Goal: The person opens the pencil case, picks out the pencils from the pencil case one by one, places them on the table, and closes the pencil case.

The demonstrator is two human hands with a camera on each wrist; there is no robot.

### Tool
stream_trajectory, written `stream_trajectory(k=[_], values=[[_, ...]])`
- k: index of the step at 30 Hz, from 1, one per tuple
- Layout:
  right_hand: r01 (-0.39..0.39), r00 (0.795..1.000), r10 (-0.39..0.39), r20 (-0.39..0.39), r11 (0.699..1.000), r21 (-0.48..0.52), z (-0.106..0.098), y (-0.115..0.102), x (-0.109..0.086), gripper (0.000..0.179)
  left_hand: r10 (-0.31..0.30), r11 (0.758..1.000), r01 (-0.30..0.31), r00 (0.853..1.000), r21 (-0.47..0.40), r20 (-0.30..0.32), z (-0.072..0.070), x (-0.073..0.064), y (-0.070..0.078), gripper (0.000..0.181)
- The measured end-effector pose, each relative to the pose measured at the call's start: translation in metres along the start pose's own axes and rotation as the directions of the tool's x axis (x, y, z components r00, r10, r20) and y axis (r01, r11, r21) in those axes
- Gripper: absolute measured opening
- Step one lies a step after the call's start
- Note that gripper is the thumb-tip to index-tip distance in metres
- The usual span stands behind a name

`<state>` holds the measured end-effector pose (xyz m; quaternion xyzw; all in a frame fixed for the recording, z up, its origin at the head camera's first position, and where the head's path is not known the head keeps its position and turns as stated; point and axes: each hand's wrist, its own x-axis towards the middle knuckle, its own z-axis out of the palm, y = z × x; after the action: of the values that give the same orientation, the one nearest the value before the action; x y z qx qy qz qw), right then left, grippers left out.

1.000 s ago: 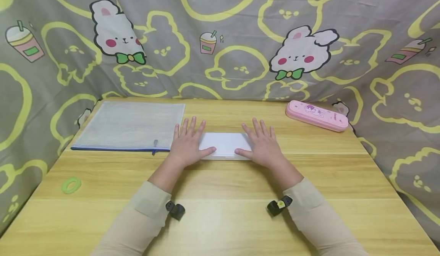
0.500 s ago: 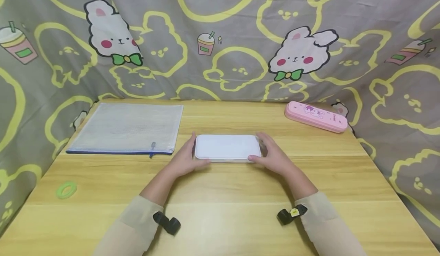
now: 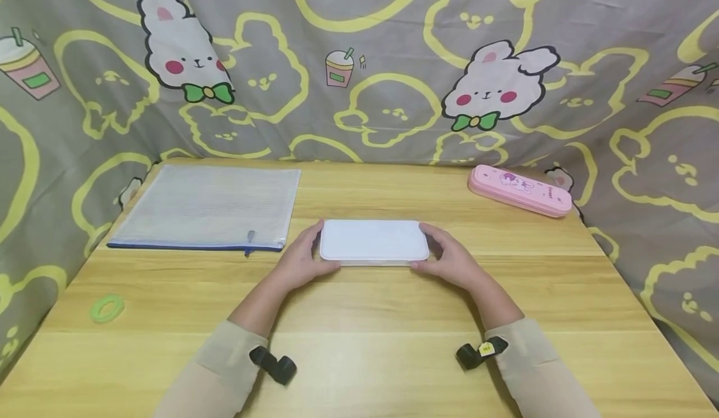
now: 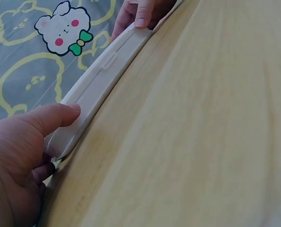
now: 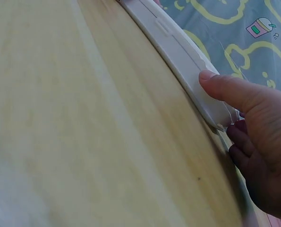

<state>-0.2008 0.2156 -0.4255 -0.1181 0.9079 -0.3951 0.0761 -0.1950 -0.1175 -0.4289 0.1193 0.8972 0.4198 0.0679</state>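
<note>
Head view: left hand [image 3: 298,261] and right hand [image 3: 455,262] grip the white case [image 3: 374,241], fingers curled round opposite ends, likely to steady it!

Pink case [image 3: 520,191], far R: one sm. dark word set sideways nr its R end, looks like "Sweet", letters tiny & a bit blurred. Yellow label [image 3: 487,349] on the blk wrist cam [image 3: 469,357] by the R sleeve [image 3: 530,359]: a few dark chars, too sm. & fuzzy to read. Printed cup [image 3: 339,68] on the curtain [image 3: 393,50], mid: green label patch, plain as far as visible
</note>
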Motion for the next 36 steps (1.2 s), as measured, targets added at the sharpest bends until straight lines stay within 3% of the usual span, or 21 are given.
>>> stream_trajectory(k=[10,16,21,28,36], values=[[-0.005,1.000,0.006,-0.025,0.999,0.032,-0.001,0.004,0.001,0.091,-0.003,1.000,0.003,1.000,0.013,-0.010,0.000,-0.001,0.001,0.100],[0.013,0.997,-0.006,-0.077,0.996,0.091,-0.002,0.003,0.000,0.075,-0.004,1.000,0.004,1.000,-0.006,-0.009,0.000,-0.001,0.000,0.103],[0.080,0.983,-0.051,-0.178,0.984,0.158,-0.003,0.001,0.003,0.054,0.007,1.000,-0.007,1.000,-0.004,-0.018,0.001,0.000,-0.002,0.109],[0.110,0.950,-0.031,-0.309,0.964,0.241,-0.003,-0.008,0.015,0.035,0.013,1.000,-0.014,1.000,-0.018,-0.019,0.002,0.000,-0.002,0.112],[0.074,0.936,0.045,-0.350,0.944,0.321,-0.009,-0.018,0.028,0.033,0.025,0.998,-0.026,0.999,-0.054,-0.020,0.001,0.000,-0.001,0.114]])
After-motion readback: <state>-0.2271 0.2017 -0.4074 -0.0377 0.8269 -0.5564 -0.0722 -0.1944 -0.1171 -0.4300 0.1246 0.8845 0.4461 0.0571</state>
